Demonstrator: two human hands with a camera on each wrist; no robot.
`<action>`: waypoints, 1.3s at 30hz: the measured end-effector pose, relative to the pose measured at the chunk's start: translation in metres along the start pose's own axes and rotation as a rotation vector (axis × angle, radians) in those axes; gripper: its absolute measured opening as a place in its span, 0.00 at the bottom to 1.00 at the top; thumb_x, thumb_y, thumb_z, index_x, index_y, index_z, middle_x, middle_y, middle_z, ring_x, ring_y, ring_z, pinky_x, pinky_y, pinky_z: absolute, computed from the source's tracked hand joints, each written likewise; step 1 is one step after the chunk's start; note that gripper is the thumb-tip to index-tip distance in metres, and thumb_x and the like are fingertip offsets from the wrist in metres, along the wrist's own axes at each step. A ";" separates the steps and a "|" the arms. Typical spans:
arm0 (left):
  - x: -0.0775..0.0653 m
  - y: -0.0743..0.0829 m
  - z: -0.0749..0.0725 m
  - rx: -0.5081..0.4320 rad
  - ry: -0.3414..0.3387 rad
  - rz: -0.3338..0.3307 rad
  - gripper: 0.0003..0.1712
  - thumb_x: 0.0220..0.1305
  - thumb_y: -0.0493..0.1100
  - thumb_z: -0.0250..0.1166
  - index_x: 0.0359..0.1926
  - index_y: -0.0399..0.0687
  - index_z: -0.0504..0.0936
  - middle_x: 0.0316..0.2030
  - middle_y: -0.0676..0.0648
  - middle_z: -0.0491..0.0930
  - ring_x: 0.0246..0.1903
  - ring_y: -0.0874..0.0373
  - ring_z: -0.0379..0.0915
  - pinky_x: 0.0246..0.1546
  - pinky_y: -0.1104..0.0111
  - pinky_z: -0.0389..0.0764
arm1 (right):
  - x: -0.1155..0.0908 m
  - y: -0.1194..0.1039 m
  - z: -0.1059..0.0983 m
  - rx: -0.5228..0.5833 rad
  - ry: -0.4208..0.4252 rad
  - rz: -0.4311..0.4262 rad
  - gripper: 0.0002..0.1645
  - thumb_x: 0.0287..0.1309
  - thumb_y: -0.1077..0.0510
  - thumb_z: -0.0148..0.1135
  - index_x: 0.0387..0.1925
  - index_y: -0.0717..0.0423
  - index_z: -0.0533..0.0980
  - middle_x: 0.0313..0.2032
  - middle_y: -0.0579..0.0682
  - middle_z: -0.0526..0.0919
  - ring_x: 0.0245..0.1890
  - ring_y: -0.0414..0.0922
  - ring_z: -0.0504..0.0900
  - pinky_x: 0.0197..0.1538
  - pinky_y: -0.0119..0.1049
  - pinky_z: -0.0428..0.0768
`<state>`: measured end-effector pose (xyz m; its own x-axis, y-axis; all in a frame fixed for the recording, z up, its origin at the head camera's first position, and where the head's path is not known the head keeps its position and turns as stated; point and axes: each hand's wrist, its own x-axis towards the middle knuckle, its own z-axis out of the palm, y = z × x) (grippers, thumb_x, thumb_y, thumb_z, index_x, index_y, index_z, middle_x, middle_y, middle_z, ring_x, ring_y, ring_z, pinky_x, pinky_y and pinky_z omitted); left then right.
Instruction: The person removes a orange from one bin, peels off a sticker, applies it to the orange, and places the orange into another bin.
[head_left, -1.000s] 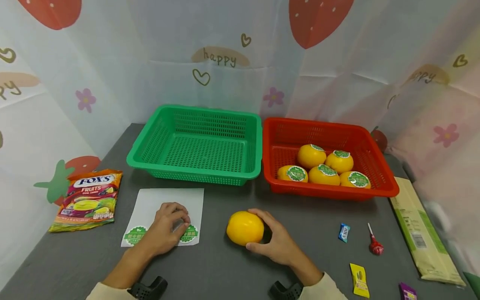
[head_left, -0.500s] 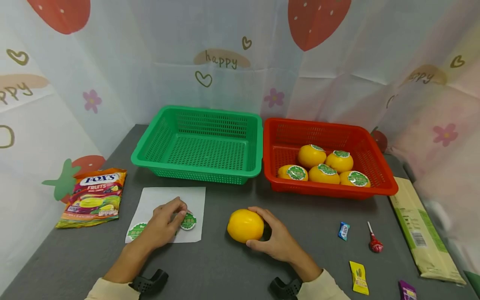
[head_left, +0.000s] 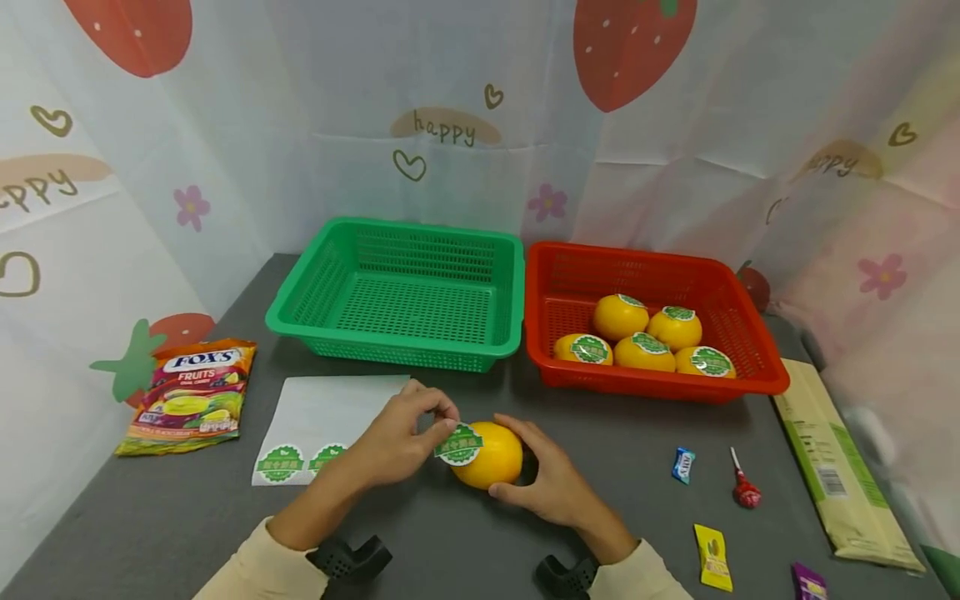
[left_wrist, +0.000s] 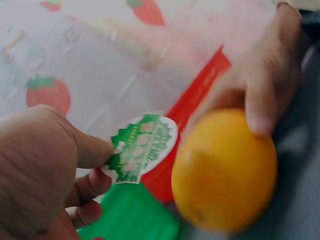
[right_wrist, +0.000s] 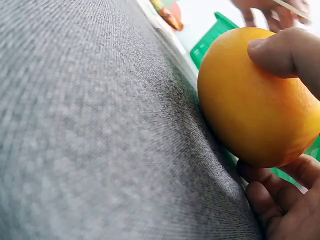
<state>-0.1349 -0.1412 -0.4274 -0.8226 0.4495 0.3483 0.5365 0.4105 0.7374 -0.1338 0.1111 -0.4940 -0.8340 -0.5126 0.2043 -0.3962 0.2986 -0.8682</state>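
Note:
My left hand [head_left: 401, 437] pinches a round green-and-white sticker [head_left: 460, 445] by its edge, between thumb and forefinger. In the head view the sticker overlaps the left side of a yellow orange [head_left: 495, 457]; the left wrist view shows a gap between sticker and fruit. My right hand [head_left: 551, 479] grips the orange from the right, thumb on the near side and fingers on the far side, with the fruit low at the grey table. Left of the hands lies a white sticker sheet [head_left: 330, 412] with green stickers along its front edge, partly covered by my left forearm.
Behind stand a green basket [head_left: 393, 346] with nothing in it and a red basket [head_left: 660, 382] holding several stickered oranges. A candy bag [head_left: 191, 396] lies left. On the right are small wrapped candies [head_left: 712, 557], a lollipop [head_left: 746, 490] and a flat beige package [head_left: 843, 475].
My left hand has peeled a sticker off the sheet and carried it right, up to the orange. The right hand has kept its hold on the orange in about the same place.

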 end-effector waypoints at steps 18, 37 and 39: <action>0.034 0.001 0.024 0.191 -0.180 -0.040 0.05 0.66 0.40 0.63 0.32 0.54 0.80 0.27 0.62 0.69 0.33 0.59 0.59 0.42 0.55 0.58 | 0.004 0.001 0.003 -0.009 -0.027 -0.027 0.46 0.50 0.48 0.74 0.68 0.39 0.62 0.60 0.39 0.69 0.57 0.42 0.70 0.61 0.48 0.66; -0.002 -0.029 0.059 -0.018 0.052 0.168 0.25 0.58 0.42 0.71 0.57 0.43 0.81 0.56 0.42 0.74 0.54 0.48 0.72 0.47 0.60 0.78 | 0.001 0.003 0.000 0.065 0.012 -0.109 0.46 0.53 0.61 0.71 0.71 0.54 0.60 0.61 0.52 0.68 0.55 0.49 0.72 0.56 0.46 0.71; -0.002 -0.032 0.063 -0.050 0.059 0.173 0.26 0.58 0.42 0.71 0.58 0.40 0.79 0.56 0.42 0.75 0.54 0.49 0.73 0.48 0.62 0.77 | 0.000 0.001 0.001 0.119 0.048 -0.177 0.40 0.56 0.67 0.66 0.69 0.59 0.62 0.63 0.57 0.67 0.57 0.53 0.71 0.54 0.45 0.74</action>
<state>-0.1379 -0.1050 -0.4882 -0.7296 0.4616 0.5045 0.6617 0.2906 0.6911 -0.1340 0.1106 -0.4956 -0.7737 -0.5089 0.3774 -0.4926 0.1087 -0.8634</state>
